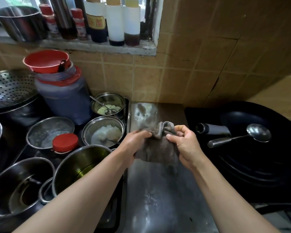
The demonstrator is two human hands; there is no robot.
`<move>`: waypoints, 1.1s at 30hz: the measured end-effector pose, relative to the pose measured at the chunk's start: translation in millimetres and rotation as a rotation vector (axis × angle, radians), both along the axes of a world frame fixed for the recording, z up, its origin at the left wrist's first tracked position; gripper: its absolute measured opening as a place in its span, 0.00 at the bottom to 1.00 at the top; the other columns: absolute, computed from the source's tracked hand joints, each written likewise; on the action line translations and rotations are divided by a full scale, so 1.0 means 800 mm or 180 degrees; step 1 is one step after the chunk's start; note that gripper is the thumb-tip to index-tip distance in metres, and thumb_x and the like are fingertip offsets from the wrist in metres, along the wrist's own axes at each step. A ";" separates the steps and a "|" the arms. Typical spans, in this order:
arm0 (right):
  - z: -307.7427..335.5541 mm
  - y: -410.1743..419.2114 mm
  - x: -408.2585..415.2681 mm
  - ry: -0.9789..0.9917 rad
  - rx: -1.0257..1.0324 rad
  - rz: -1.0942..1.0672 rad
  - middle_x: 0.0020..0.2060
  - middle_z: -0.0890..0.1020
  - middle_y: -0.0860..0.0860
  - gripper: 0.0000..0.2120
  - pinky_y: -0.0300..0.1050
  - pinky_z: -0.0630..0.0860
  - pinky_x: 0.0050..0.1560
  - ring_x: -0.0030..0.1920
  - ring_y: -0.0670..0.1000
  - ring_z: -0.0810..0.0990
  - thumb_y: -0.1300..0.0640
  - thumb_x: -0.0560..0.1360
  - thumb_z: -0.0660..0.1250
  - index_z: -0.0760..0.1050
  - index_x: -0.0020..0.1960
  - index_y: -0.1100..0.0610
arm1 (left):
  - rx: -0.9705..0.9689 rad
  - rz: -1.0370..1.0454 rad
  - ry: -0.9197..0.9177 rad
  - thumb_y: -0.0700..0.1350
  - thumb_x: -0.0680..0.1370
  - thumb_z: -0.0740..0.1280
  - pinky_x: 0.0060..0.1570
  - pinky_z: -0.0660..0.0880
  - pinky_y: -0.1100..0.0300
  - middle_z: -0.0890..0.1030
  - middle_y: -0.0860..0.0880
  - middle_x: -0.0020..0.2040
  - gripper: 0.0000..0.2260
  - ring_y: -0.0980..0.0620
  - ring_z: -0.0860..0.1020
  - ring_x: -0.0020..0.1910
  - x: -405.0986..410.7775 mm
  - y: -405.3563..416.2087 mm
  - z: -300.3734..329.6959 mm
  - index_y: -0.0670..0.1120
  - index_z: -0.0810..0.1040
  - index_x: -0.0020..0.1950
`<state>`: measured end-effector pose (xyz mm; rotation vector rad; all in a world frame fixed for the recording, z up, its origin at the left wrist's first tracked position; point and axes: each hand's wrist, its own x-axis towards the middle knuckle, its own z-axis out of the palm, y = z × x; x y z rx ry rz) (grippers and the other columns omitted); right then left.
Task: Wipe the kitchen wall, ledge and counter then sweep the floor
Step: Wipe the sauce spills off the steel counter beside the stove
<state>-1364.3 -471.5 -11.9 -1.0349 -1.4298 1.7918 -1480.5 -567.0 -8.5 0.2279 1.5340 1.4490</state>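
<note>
- Your left hand [134, 142] and right hand [185, 145] both hold the grey cloth [158, 148] — it hangs bunched between them just above the steel bench [158, 199], about midway along the strip that runs to the wall.
- Your left fingers [144, 134] curl over the cloth's upper left edge, thumb underneath it.
- Your right fingers [183, 130] are bent tight, with the thumb pinching the cloth's folded top edge against them.
- At the bench's far edge, where it meets the tiled wall [175, 78], a pale smeared patch [144, 111] shows on the metal.
- Along the bench's left edge stand steel bowls: one with a spoon and yellowish paste [107, 106], one with white grains [104, 132], and nearer you a deep pot of oil [81, 167].
- Behind them sits a large dark jar [65, 101] with a red bowl [46, 60] resting on its lid — a perforated steel colander [8, 88] lies to its left.
- Off the bench's right edge a black wok [259, 148] holds a steel ladle [257, 132].
- On the ledge [91, 46] above the wall tiles stand sauce bottles [115, 22] and a steel pot [20, 22].
</note>
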 end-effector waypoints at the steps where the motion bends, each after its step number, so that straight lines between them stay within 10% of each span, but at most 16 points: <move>1: 0.001 -0.004 -0.004 -0.0040 0.0035 -0.0001 0.34 0.77 0.52 0.14 0.43 0.74 0.39 0.35 0.49 0.76 0.76 0.72 0.63 0.69 0.40 0.57 | 0.0017 -0.0055 0.0101 0.41 0.74 0.68 0.43 0.78 0.54 0.83 0.41 0.47 0.10 0.44 0.81 0.43 -0.004 -0.005 -0.001 0.41 0.78 0.54; 11: -0.004 -0.020 -0.006 -0.0325 -0.0601 0.0090 0.36 0.79 0.54 0.12 0.43 0.75 0.35 0.34 0.51 0.78 0.75 0.72 0.60 0.70 0.45 0.59 | 0.0245 0.0050 -0.0048 0.56 0.78 0.62 0.42 0.80 0.48 0.83 0.43 0.46 0.15 0.45 0.81 0.44 -0.031 0.000 0.020 0.46 0.80 0.52; 15: 0.005 -0.019 0.005 -0.0206 -0.1234 0.0370 0.42 0.79 0.56 0.04 0.47 0.73 0.42 0.37 0.53 0.78 0.58 0.75 0.64 0.73 0.49 0.56 | 0.0151 -0.0020 -0.0353 0.58 0.77 0.63 0.50 0.77 0.45 0.82 0.41 0.50 0.16 0.43 0.81 0.48 -0.029 0.009 0.024 0.46 0.79 0.50; 27: -0.028 0.016 -0.009 0.0109 -0.2392 0.0747 0.48 0.83 0.60 0.22 0.56 0.73 0.58 0.47 0.59 0.81 0.45 0.70 0.66 0.80 0.55 0.61 | 0.0167 -0.0087 -0.0694 0.51 0.78 0.64 0.37 0.77 0.55 0.82 0.41 0.46 0.18 0.45 0.80 0.41 -0.032 0.047 0.001 0.39 0.76 0.59; 33: -0.057 0.064 -0.014 0.0389 -0.2652 0.0459 0.37 0.84 0.61 0.09 0.54 0.81 0.34 0.34 0.58 0.85 0.63 0.72 0.64 0.82 0.42 0.66 | -0.0229 0.0460 -0.0157 0.51 0.78 0.65 0.49 0.78 0.48 0.82 0.40 0.49 0.12 0.42 0.81 0.46 -0.048 0.080 -0.017 0.42 0.79 0.52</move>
